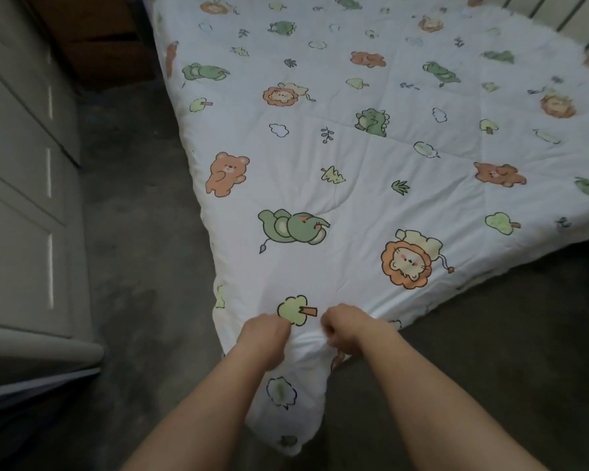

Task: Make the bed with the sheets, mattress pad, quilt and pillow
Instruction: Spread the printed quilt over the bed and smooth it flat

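Quilt [354, 147], white with printed bears, lions and green creatures, lies spread print-side up over the bed, whose own surface is hidden beneath it; the far edge reaches towards pale rails [558, 15] at top right, the left edge drops beside a dark floor [143, 232], and the near corner [293, 402] hangs off the end towards the person. Left hand [264, 338] and right hand [349, 331] sit close together on that corner, just apart, each with fingers curled into a bunch of cloth, so both are gripping the quilt. Creases fan out from the two fists across the nearest panel, a sign of tension in the fabric. A pale cabinet [21, 164] stands well to the left, across the strip of floor. No pillow shows, and any sheet or pad is out of sight. Judged from its puffed, stitched panels and soft folds, the quilt is light, limp and padded: it should follow a pull readily but sag, drag and wrinkle, not slide as one piece. The matt cover looks unlikely to slip from a fist. Best purchase appears to be at the corners and along the hem, hands set wider apart than here, so a tug spreads evenly; a pull from one bunched point may skew the far edges
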